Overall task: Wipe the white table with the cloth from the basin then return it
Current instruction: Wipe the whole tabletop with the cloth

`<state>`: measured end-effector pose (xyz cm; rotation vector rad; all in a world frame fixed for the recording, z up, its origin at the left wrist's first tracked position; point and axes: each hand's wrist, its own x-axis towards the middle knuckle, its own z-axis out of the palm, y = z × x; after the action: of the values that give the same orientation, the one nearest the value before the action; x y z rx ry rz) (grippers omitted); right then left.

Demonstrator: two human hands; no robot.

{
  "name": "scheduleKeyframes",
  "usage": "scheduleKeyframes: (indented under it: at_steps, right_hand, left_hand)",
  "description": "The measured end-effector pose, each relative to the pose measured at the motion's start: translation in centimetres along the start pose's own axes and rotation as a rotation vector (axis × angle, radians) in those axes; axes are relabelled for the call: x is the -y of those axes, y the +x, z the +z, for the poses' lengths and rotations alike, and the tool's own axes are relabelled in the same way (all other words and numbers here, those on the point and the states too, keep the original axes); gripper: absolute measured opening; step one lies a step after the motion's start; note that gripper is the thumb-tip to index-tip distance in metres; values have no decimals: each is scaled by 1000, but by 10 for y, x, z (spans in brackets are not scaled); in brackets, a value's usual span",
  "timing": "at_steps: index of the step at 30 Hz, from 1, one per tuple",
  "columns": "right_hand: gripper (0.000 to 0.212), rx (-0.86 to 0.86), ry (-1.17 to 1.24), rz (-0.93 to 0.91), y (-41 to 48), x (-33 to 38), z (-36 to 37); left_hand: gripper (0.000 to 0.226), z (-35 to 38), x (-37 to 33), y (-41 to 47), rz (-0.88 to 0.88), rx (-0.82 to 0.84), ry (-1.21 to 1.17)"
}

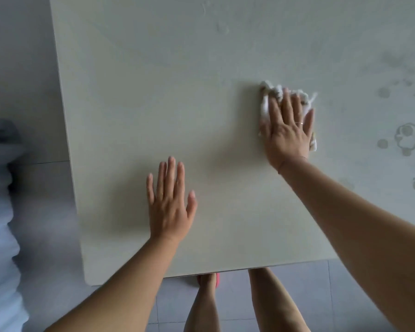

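We see the right hand [288, 130] laid flat with straight, spread fingers pressing the white cloth [268, 97] onto the white surface [153, 92], the crumpled cloth showing beyond the fingertips and at both sides of the palm. The left hand [169, 202] rests palm down on the bare surface nearer its front edge, fingers straight and holding nothing. Dried ring marks and spots [407, 137] lie to the right of the cloth.
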<state>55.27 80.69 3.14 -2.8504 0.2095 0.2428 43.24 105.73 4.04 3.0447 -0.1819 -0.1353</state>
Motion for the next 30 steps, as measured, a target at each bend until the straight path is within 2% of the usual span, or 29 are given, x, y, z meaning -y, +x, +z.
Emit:
scheduleKeyframes:
  at_steps: [2,3,7,9,11,14,16,17,19,21,23,24,25,28,30]
  right_hand:
    - [58,-29,39,176,-1,23,6]
    - [58,-22,45,140,-8,38,10]
    - [53,120,-42,-441,-32,54,14]
    - [53,124,-128,-592,-13,34,6]
    - [53,81,-136,-508,10,17,0]
    - [54,-3,4,-75,33,18,0]
    - [57,-26,53,85,27,47,8]
    - [58,-9,62,47,19,63,13]
    - [56,74,33,-210,-2,82,19]
    - [54,143,-42,-485,0,71,14]
    - [56,137,-139,-621,29,43,2]
    - [57,106,-165,-583,45,28,-3]
    - [56,82,-151,-462,62,15,-9]
    - [56,11,12,4,88,9,-15]
    - [57,0,34,108,80,41,-7]
  left_hand:
    - [60,-4,-6,39,1,-34,-34]
    - [60,-5,-10,59,-4,-54,-47]
    - [57,-6,-22,129,-34,-69,-49]
    - [58,-3,-22,145,-21,-35,-53]
    - [59,1,-20,149,-13,-2,-63]
    - [60,3,-20,148,-10,-14,-82]
    - [60,2,-19,148,-10,-16,-97]
    - [59,1,-19,149,-10,-15,-105]
    - [58,-1,-20,151,-13,-14,-130]
    - [57,-2,-20,151,-21,-16,-144]
    - [59,-2,-20,150,-21,-7,-126]
    - [62,-1,-20,150,-23,6,-116]
    - [64,-1,-20,150,-27,15,-111]
    - [65,-1,-20,151,-31,11,-110]
    - [65,0,-19,151,-25,16,-109]
